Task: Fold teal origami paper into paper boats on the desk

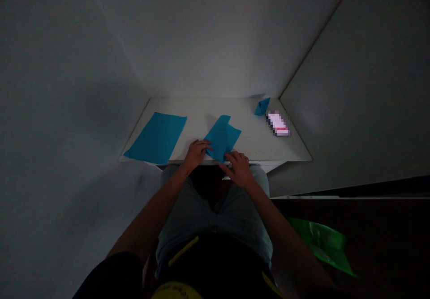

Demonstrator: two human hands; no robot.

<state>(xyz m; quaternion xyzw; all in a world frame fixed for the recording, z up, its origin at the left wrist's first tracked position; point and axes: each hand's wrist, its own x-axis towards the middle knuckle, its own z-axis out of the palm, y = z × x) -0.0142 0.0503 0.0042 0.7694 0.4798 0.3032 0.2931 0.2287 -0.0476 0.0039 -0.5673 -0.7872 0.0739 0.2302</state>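
Note:
A partly folded blue sheet of paper (222, 134) lies at the front middle of the white table, its upper right edge notched. My left hand (197, 152) grips its lower left edge, fingertips resting on top of the paper. At the lower right edge, my right hand (239, 167) has its fingers bent and the thumb apart from them; the index fingertip touches the paper near its bottom corner. Further left lies a flat blue sheet (157, 138), its near edge reaching the table's front. A small folded blue paper piece (262, 107) stands at the back right.
The white table (208, 106) is narrow, with walls behind and at both sides. A phone (278, 123) with a lit, blurred screen lies on its right part. A green plastic object (322, 241) is on the dark floor, lower right. My legs (188, 214) are against the front edge.

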